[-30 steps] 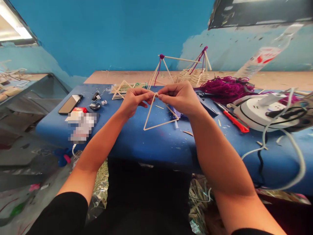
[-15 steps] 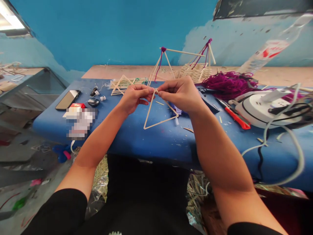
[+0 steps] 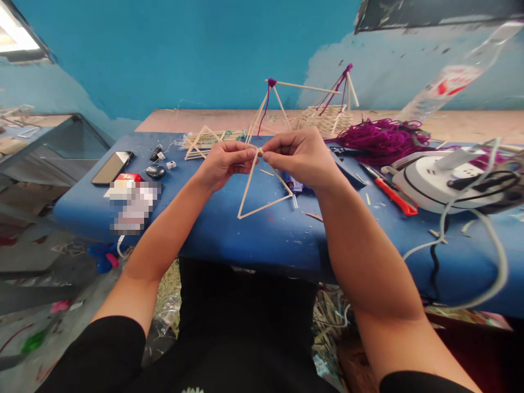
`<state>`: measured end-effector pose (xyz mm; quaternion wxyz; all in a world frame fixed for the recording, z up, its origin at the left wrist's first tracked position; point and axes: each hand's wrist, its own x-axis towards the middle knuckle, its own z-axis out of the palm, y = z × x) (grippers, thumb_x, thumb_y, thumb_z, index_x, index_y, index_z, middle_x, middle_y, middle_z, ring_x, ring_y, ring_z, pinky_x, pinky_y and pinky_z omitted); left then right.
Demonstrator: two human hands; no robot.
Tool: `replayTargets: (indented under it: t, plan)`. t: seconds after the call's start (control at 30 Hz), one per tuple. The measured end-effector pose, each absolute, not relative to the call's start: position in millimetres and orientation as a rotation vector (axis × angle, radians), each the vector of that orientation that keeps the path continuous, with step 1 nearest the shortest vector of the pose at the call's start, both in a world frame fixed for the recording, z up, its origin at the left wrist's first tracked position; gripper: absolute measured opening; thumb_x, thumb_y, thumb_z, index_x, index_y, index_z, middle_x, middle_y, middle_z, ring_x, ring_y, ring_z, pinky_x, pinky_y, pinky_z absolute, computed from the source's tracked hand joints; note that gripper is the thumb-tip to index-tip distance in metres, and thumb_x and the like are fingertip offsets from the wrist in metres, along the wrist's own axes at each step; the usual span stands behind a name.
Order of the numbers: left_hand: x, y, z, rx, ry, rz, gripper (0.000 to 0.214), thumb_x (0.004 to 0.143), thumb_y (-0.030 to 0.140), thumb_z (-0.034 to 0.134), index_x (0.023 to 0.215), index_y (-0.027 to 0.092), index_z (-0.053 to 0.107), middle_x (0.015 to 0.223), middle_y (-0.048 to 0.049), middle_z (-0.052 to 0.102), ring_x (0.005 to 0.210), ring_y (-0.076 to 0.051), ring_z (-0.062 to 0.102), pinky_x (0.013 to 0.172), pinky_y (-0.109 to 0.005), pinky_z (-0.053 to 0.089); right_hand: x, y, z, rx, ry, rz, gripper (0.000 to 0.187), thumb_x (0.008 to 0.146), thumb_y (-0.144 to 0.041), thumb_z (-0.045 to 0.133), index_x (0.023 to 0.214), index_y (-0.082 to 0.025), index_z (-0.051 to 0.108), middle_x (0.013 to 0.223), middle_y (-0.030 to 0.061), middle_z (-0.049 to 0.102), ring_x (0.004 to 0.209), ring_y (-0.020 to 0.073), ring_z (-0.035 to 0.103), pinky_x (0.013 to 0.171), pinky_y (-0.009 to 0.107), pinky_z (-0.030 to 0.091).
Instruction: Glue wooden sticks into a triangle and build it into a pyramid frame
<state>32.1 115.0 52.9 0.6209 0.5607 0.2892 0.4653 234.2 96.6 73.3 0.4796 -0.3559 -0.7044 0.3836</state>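
Above the blue table [image 3: 229, 240], both hands' fingers [image 3: 249, 156] pinched on stick triangle [image 3: 248, 188], no legible labels.

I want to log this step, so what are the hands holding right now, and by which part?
Both hands hold the stick triangle at its top corner: the left hand and the right hand pinch that corner from either side, above the blue table.
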Motion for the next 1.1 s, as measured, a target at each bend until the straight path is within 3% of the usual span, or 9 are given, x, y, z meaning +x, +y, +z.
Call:
replayTargets:
  t: [0.37, 0.67, 0.9, 1.0, 1.1]
  plan:
    - [29.8, 112.6, 56.3, 1.293, 0.749, 1.043, 0.029, 0.064, 0.038, 0.092, 0.080, 0.016, 0.081, 0.075, -0.0030, 0.076, 0.062, -0.011, 0.066, 0.057, -0.022, 0.055, 236.3, 102.7, 71.8, -0.888, -1.615, 0.876, 0.008, 0.076, -0.025, 0.081, 0.075, -0.018, 0.079, 0.059, -0.0001, 0.061, 0.054, 0.0102, 0.050, 0.050, 0.026, 0.037]
    - [30.5, 107.4, 62.5, 1.500, 0.870, 1.089, 0.025, 0.062, 0.033, 0.091, 0.077, 0.016, 0.082, 0.074, -0.0049, 0.078, 0.066, -0.014, 0.068, 0.059, -0.024, 0.055, 238.4, 102.9, 75.0, -0.917, -1.620, 0.751, 0.012, 0.071, -0.030, 0.085, 0.072, -0.019, 0.079, 0.070, 0.0025, 0.071, 0.066, 0.0143, 0.061, 0.059, 0.029, 0.047]
    - [27.3, 117.0, 59.5, 1.281, 0.896, 1.337, 0.028, 0.066, 0.032, 0.093, 0.083, 0.016, 0.079, 0.079, -0.0036, 0.078, 0.068, -0.012, 0.069, 0.059, -0.022, 0.053, 257.2, 115.7, 79.9, -0.919, -1.314, 0.725, 0.033, 0.088, -0.050, 0.078, 0.072, -0.022, 0.075, 0.072, 0.0039, 0.069, 0.059, 0.0107, 0.051, 0.051, 0.027, 0.041]
    - [24.3, 121.7, 58.7, 1.178, 0.866, 1.440, 0.028, 0.067, 0.034, 0.093, 0.086, 0.018, 0.079, 0.083, -0.0029, 0.079, 0.069, -0.011, 0.070, 0.061, -0.021, 0.054, 261.7, 120.4, 80.5, -0.904, -1.215, 0.793, 0.034, 0.089, -0.050, 0.073, 0.073, -0.020, 0.075, 0.073, 0.0050, 0.069, 0.058, 0.0101, 0.051, 0.048, 0.026, 0.036]
    - [21.4, 126.2, 58.2, 1.102, 0.830, 1.531, 0.024, 0.067, 0.031, 0.092, 0.085, 0.020, 0.080, 0.083, -0.0015, 0.079, 0.071, -0.011, 0.071, 0.062, -0.021, 0.055, 259.8, 122.8, 78.2, -0.947, -1.205, 0.876, 0.041, 0.088, -0.059, 0.072, 0.076, -0.020, 0.074, 0.074, 0.0047, 0.069, 0.058, 0.0106, 0.056, 0.047, 0.026, 0.039]
